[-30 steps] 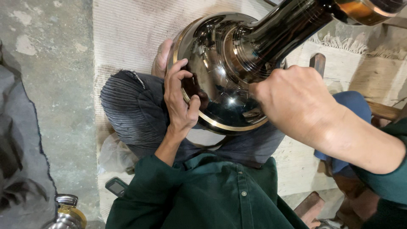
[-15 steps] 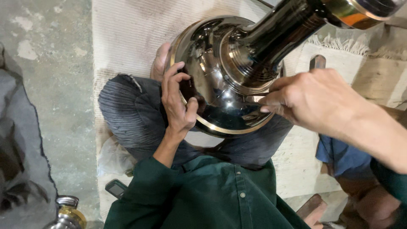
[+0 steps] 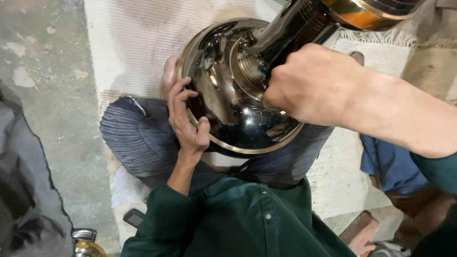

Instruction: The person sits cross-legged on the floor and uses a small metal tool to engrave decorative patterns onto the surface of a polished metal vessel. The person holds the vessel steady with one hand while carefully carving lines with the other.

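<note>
Currently we rest polished metal vessel (image 3: 238,95) on lap, on crossed legs (image 3: 138,143), over woven mat (image 3: 128,38). Left hand (image 3: 188,121) curls fingers over brass-edged rim, steadying left side. Right hand (image 3: 314,83) closed in fist at ribbed neck (image 3: 290,28); whether it grips anything, we cannot tell.

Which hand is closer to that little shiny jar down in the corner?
Left. The left hand grips the big metal vessel's rim, above the small jar. The right hand is farther away, at the vessel's neck.
</note>
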